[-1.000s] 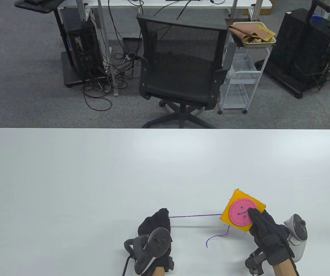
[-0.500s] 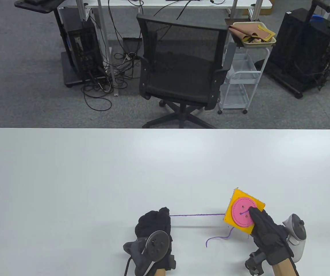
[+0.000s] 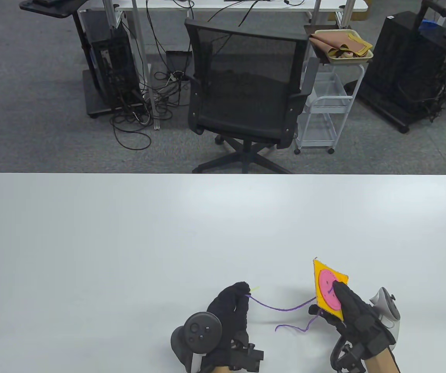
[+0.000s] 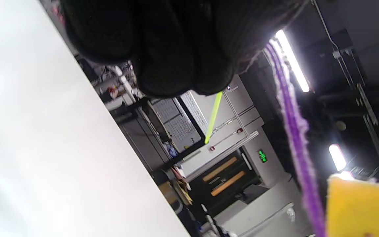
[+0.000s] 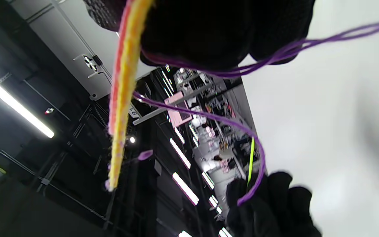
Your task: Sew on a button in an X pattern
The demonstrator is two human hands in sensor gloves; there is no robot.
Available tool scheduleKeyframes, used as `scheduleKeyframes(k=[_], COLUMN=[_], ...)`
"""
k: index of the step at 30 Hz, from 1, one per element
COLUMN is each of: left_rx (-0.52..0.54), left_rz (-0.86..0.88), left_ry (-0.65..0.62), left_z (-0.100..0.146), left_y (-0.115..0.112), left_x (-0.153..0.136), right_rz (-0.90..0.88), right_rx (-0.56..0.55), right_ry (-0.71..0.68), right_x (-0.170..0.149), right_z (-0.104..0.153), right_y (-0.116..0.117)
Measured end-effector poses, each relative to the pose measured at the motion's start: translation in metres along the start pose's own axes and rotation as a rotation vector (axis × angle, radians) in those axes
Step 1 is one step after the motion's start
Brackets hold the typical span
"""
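Thread: the purple thread (image 3: 281, 308), taut a second ago, now sags between the hands.
Left hand: the left hand (image 3: 232, 311) has come nearer the pad, fingers closed around a yellow-green needle (image 4: 214, 117).
Right hand: the right hand (image 3: 353, 311) grips the yellow pad (image 3: 319, 272) with the pink button (image 3: 328, 289), tipped up on edge above the table (image 3: 129, 241).
Meaning: probably lining up another stitch of the X.

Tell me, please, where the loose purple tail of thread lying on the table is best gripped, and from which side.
Probably pinch the loose tail near its free end, from above. That end lies slack on the white table, between the left hand and the right hand, apart from both. Its other end runs up behind the yellow felt square, where the right hand's fingers crowd it.
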State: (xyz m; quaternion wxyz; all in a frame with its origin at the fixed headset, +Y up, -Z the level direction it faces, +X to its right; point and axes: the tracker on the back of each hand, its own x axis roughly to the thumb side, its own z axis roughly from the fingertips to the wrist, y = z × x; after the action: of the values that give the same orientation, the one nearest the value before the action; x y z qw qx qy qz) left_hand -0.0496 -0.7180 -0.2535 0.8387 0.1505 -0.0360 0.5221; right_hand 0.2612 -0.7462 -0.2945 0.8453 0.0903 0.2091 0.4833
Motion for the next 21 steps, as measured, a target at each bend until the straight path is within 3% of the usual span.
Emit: scheduleKeyframes(k=[9, 14, 21], left_rx=[-0.055, -0.130, -0.159], left_rz=[0.301, 0.464, 0.484], left_ry=[-0.050, -0.037, -0.062], left_z=[0.003, 0.005, 0.008], left_y=[-0.010, -0.022, -0.033], left_x=[0.005, 0.006, 0.013], right_rz=[-0.209, -0.443, -0.434], right_rx=[0.165, 0.339, 0.355], right_ry=[0.061, 0.096, 0.117], right_x=[-0.017, -0.029, -0.031], right_z=[-0.005, -0.009, -0.009], right_y=[0.015, 0.029, 0.031])
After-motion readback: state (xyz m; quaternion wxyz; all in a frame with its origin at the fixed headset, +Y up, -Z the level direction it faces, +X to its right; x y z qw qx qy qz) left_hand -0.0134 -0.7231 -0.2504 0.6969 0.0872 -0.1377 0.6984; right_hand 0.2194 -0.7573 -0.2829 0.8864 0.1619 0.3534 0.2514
